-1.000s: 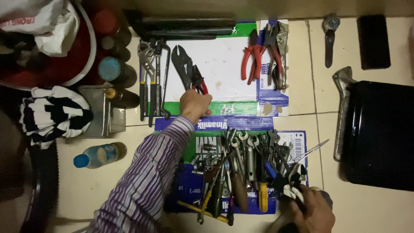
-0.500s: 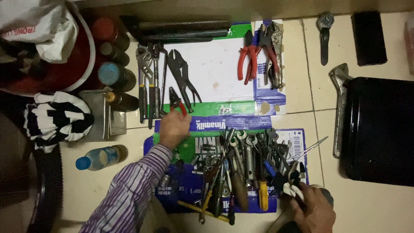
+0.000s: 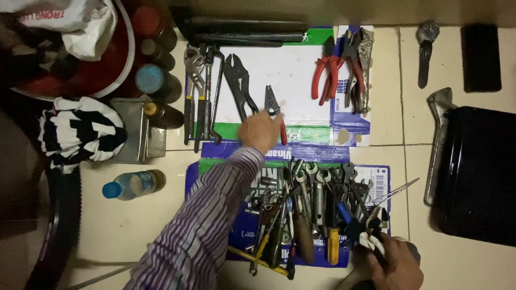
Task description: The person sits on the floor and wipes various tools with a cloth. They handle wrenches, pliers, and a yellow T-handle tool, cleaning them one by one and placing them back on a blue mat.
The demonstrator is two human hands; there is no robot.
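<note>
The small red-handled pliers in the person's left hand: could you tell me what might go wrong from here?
1. The left hand grips the small red-handled pliers close beside the locking pliers; setting them down could knock that row askew.
2. The right hand rests at the edge of the crowded tool pile; loose wrenches may slide or pinch fingers.
3. The thin rod juts out of the pile and might poke a hand.

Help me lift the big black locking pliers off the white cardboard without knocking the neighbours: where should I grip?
Grip the black locking pliers by the two long handles, coming from below near the left hand. The handles splay toward you; the jaws point away, and slip-joint pliers crowd the left.
</note>
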